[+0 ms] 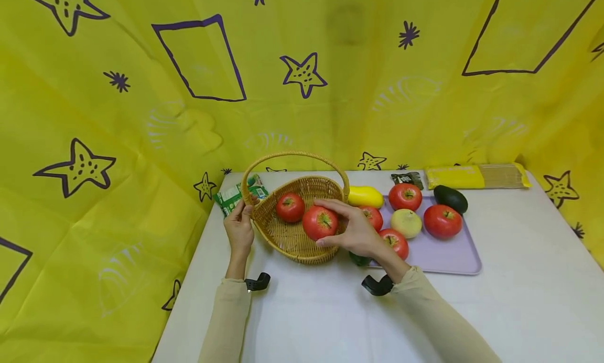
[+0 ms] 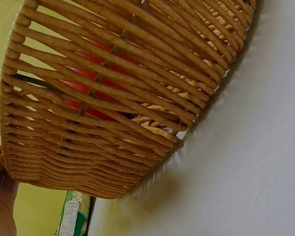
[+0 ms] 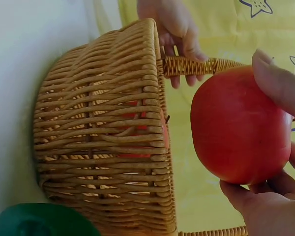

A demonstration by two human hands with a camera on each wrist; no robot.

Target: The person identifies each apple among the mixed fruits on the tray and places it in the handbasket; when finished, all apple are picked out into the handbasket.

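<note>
A wicker basket [image 1: 283, 247] with an arched handle stands on the white table. My left hand [image 1: 239, 232] grips the base of its handle at the left rim, as the right wrist view also shows. My right hand [image 1: 356, 229] holds a red apple [image 1: 320, 223] between thumb and fingers, above the basket's right part. In the right wrist view this held apple [image 3: 241, 125] is raised beyond the rim, apart from the wicker. Another red apple [image 1: 290, 207] lies inside the basket, and its red shows through the weave in the left wrist view.
Right of the basket, a lilac tray [image 1: 443, 255] bears several red apples [image 1: 442, 222], a pale round fruit [image 1: 406, 223] and a dark green avocado [image 1: 450, 199]. A yellow squash-like item [image 1: 365, 196], a noodle pack [image 1: 476, 176] and a green packet [image 1: 236, 198] lie at the back.
</note>
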